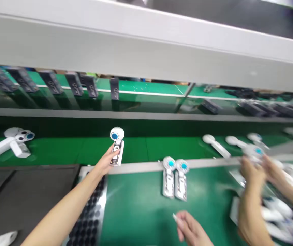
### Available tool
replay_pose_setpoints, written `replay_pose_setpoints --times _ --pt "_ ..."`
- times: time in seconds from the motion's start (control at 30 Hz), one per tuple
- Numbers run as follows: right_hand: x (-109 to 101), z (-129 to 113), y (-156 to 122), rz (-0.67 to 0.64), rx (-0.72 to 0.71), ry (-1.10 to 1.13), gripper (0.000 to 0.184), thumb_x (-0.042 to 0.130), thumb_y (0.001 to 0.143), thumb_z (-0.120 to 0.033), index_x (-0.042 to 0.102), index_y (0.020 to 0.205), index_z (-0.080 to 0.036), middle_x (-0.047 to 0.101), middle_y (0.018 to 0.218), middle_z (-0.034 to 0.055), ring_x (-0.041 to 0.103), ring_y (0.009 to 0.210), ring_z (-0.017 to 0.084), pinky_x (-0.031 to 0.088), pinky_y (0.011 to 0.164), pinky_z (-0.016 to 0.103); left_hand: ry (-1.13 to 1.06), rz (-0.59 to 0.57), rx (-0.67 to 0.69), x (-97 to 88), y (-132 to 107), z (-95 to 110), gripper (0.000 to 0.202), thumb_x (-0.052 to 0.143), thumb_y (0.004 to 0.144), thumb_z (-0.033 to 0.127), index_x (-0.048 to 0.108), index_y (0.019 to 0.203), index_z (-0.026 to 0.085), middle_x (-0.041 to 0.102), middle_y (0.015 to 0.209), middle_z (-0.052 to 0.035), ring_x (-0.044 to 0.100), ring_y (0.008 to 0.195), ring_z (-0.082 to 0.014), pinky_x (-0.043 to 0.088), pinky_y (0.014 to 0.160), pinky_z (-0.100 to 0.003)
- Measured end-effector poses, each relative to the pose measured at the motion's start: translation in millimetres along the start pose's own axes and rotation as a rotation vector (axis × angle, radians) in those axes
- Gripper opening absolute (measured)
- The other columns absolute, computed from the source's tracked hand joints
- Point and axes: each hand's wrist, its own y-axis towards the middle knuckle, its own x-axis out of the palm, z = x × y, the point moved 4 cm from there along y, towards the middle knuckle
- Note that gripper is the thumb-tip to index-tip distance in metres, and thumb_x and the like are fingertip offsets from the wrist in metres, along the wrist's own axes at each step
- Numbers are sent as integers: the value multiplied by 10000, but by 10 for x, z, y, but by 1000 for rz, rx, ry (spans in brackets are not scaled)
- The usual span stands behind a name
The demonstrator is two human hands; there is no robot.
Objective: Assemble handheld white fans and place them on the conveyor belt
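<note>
My left hand is stretched out over the far edge of the bench, closed around the handle of a white round-headed handheld device. Its head bears a blue disc, and dark inner parts show along the handle. Low in the view, my right hand pinches a small white piece between thumb and finger. Beyond that hand, two similar devices lie side by side on the green mat, their silvery inner sides facing up.
At right, a co-worker's hands handle another device, beside a pile of white parts. More devices lie on the green conveyor belt. A sheet of black round pads lies at left. Dark boxes line the shelf.
</note>
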Motion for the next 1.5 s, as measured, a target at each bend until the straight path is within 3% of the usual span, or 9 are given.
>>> replay_pose_setpoints --times 0.1,0.17,0.37,0.73,0.83,1.0,1.13,1.3,1.5 --pt "-124 -143 -202 -36 -127 104 399 379 841 -580 475 757 -202 544 603 -21 425 491 105 355 496 257 -223 -177 -97 677 -503 -167 596 760 565 429 535 1075 219 613 835 -14 601 666 -147 490 610 -271" --pt "-184 -282 -351 -48 -213 157 320 411 866 -497 469 814 -186 552 621 -23 437 539 99 345 537 239 -290 -203 -153 1024 -770 -273 623 776 480 518 569 956 174 609 779 -15 600 669 -155 495 617 -276" --pt "-43 -421 -667 -74 -360 189 178 438 882 -348 472 824 -183 569 606 -32 491 568 104 373 610 241 -147 -63 -225 1554 -1306 -568 574 648 504 691 516 670 158 467 455 59 443 386 -73 318 367 -184" --pt "103 -293 -813 -75 -436 216 119 457 857 -289 475 805 -184 555 575 -48 494 532 92 375 567 220 -11 -59 -287 1782 -1818 -596 488 714 533 580 460 614 171 402 443 73 367 365 -56 281 350 -183" --pt "110 -266 -810 -86 -436 219 115 457 852 -286 477 806 -183 539 562 -53 488 528 92 373 561 218 -3 -73 -269 1779 -1866 -591 482 728 528 564 473 633 170 413 466 65 386 383 -64 296 355 -185" --pt "65 -200 -809 -84 -391 158 128 455 843 -294 467 770 -189 492 525 -63 448 488 89 354 531 219 -139 -256 -356 1847 -1930 -561 546 537 629 712 476 627 169 416 473 41 392 376 -74 301 355 -195" --pt "11 -207 -828 -64 -392 101 126 448 839 -281 461 751 -191 501 532 -56 451 497 93 349 544 226 -90 -234 -347 1872 -1965 -500 548 535 630 714 493 662 168 425 473 41 383 365 -72 283 343 -192" --pt "90 -166 -801 -315 -283 228 164 443 839 -298 446 724 -181 473 506 -59 410 468 85 317 504 214 76 -284 -340 1897 -2003 -506 542 550 631 699 518 691 161 441 485 29 388 372 -76 263 337 -195" --pt "127 -53 -754 -276 -300 185 168 438 849 -309 464 744 -181 514 554 -46 454 537 95 351 577 224 127 -281 -359 1861 -1994 -575 526 531 656 692 525 679 166 419 472 30 349 352 -73 233 328 -206"
